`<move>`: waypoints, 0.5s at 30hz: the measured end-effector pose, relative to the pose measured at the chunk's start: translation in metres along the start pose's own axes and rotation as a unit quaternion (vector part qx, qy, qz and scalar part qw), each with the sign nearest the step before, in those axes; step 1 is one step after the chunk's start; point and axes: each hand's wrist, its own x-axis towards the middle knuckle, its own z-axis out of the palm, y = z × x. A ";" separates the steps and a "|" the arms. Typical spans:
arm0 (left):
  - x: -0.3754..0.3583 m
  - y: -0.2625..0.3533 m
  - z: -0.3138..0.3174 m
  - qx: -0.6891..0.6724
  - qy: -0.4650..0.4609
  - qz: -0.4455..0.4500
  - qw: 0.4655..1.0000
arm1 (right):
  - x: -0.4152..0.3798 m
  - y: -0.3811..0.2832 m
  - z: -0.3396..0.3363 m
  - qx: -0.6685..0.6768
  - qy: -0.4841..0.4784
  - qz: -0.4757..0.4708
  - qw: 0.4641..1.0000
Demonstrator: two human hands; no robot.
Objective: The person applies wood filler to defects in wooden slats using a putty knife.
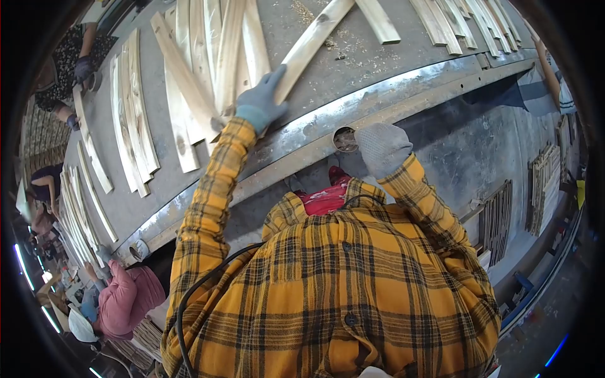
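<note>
My left hand, in a grey-blue glove, grips the near end of a pale wooden slat that slants away to the upper right across the grey table. Thumb and fingers lie on either side of that end. Just left of this hand several more slats overlap in a loose fan. My right hand, in a light knitted glove, is closed at the table's front edge. It holds a round, ring-edged object with a brownish face, whose exact kind I cannot make out.
The table's metal edge runs diagonally in front of me. Wood shavings lie beyond the held slat. More slats rest at the far right. A co-worker in a pink top and others stand to the left. Stacked slats lean at the right.
</note>
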 end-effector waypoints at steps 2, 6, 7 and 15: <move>-0.016 -0.016 -0.002 0.011 -0.014 -0.009 1.000 | 0.003 -0.003 0.002 0.013 -0.025 0.005 1.000; -0.044 -0.042 -0.004 0.023 -0.013 -0.016 1.000 | 0.004 -0.005 0.012 0.008 -0.030 -0.002 1.000; -0.050 -0.045 -0.004 0.024 -0.012 -0.018 0.999 | 0.002 -0.005 0.016 0.020 -0.003 -0.009 1.000; -0.104 -0.026 -0.015 -0.004 0.003 -0.052 0.999 | -0.001 0.020 0.012 0.017 0.042 -0.093 0.995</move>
